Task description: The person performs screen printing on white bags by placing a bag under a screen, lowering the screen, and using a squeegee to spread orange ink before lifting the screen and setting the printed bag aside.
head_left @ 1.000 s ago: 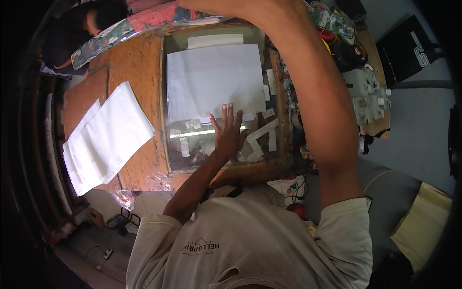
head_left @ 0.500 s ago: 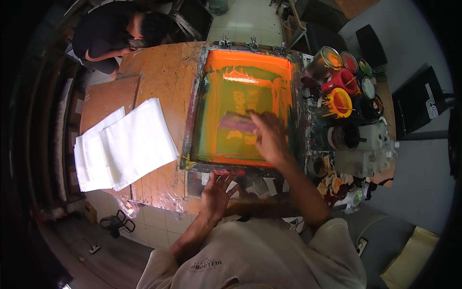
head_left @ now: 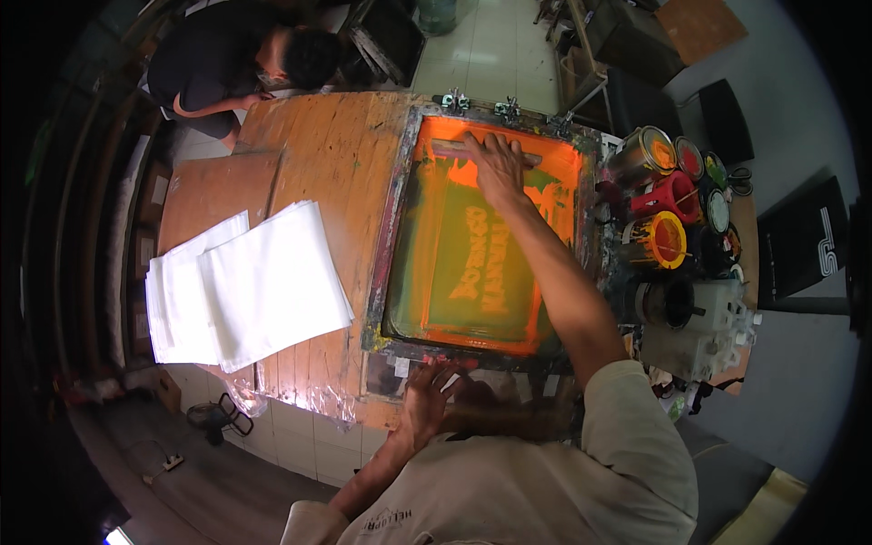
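A screen-printing frame lies on the table with a greenish mesh, a pale lettered design and orange ink round its borders. At its far end my right hand is closed over a squeegee, which rests crosswise in the orange ink. Below the frame's near edge is my left hand, its slightly bent fingers apart and pointing toward the frame; nothing shows in them. Whether those fingertips touch the frame I cannot tell.
White sheets lie stacked on the wooden table at left. Ink cans and a translucent jug crowd the right side. Metal clamps line the frame's far edge. Another person bends over the far left corner.
My right hand has moved the squeegee from mid-screen to the far end. My left hand's fingers have bent more. The whole view has shifted slightly.
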Action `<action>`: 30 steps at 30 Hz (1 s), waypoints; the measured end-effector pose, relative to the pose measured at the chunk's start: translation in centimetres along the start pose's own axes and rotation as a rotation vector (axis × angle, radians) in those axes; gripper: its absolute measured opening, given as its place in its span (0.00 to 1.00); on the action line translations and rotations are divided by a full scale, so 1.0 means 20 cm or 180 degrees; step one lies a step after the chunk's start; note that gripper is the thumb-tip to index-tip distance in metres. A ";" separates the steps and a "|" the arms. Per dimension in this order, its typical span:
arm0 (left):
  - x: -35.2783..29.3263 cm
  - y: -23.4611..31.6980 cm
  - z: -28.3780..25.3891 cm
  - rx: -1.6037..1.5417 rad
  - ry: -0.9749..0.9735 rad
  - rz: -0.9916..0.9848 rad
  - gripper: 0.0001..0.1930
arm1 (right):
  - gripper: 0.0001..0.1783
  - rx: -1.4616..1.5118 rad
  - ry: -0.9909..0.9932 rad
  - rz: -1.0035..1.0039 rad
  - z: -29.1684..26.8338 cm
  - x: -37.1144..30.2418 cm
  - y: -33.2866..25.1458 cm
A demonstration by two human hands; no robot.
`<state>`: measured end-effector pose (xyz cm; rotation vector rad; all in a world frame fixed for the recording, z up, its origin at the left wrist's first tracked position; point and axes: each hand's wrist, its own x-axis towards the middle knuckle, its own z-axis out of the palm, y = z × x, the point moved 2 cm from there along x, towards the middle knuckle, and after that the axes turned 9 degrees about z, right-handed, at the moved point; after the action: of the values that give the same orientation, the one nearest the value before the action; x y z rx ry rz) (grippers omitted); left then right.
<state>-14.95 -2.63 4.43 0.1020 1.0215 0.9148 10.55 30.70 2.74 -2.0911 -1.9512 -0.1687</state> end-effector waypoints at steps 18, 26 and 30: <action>0.11 -0.05 -0.05 0.0462 0.0108 -0.0042 0.13 | 0.37 0.0280 -0.0183 0.0059 -0.56 -1.37 -0.38; 0.13 -0.09 -0.13 0.0294 0.0323 -0.0052 0.13 | 0.37 0.0300 -0.0091 -0.0037 -0.48 -1.45 -0.37; 0.15 -0.06 -0.11 0.0275 0.0029 -0.0072 0.14 | 0.38 0.0176 0.0028 0.0006 -0.41 -1.33 -0.33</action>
<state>-15.28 -2.07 0.64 0.1585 1.0688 0.8515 2.57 3.19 4.21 -2.0536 -1.9265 -0.1219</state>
